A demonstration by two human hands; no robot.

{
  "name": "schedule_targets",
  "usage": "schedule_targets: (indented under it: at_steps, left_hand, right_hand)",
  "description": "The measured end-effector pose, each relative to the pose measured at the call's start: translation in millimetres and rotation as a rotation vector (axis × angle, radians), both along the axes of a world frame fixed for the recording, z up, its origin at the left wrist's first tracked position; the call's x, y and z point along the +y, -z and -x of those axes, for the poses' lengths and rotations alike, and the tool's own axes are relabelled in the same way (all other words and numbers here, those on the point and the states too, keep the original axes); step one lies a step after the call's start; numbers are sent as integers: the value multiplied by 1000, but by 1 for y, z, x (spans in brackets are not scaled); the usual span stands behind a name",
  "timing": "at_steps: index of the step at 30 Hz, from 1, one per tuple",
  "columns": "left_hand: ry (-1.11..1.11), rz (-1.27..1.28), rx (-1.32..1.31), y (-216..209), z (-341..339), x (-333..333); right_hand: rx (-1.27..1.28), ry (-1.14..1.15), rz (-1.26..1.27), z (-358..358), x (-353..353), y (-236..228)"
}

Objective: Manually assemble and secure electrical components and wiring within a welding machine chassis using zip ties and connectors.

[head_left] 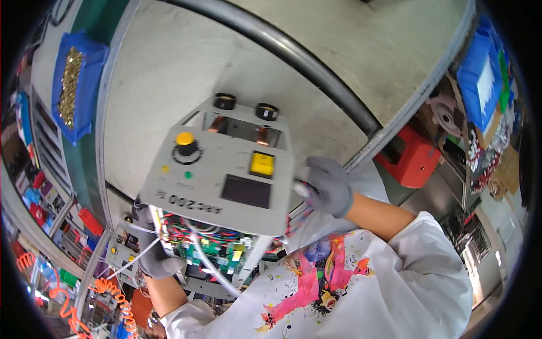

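An opened welding machine (226, 158) stands before me, its grey front panel turned away from my body. The panel carries a yellow-topped knob (185, 142), a yellow switch (262, 164) and a dark display window (246, 191); two black round sockets (266, 112) stick out beyond it. Behind the panel, circuit boards (217, 248) and coloured wires lie exposed. My left hand (155, 248), in a grey glove, is closed on the machine's left side, its fingers partly hidden. My right hand (327, 186), also gloved, is closed at the panel's right edge, fingertips against it.
A grey metal worktop (152, 73) lies under the machine, crossed by a dark curved bar (293, 51). At the left is a blue bin (79, 85) of brass-coloured small parts. A red casing (409, 158) and a blue bin (480, 79) stand right. Orange coiled hoses (116, 296) hang lower left.
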State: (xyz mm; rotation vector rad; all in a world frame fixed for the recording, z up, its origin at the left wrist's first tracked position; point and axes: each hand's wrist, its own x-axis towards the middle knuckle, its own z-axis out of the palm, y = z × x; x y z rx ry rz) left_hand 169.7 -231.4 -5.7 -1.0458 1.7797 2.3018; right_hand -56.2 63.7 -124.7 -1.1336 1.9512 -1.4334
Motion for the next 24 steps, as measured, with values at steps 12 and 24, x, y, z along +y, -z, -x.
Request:
schedule_targets:
  at_steps: [12, 24]
  left_hand:
    - [531, 392, 10, 45, 106, -50]
    - [796, 612, 357, 73, 132, -49]
  right_hand:
    - [-26, -308, 22, -17, -48, 30]
    - [-109, -441, -102, -6, -93, 8]
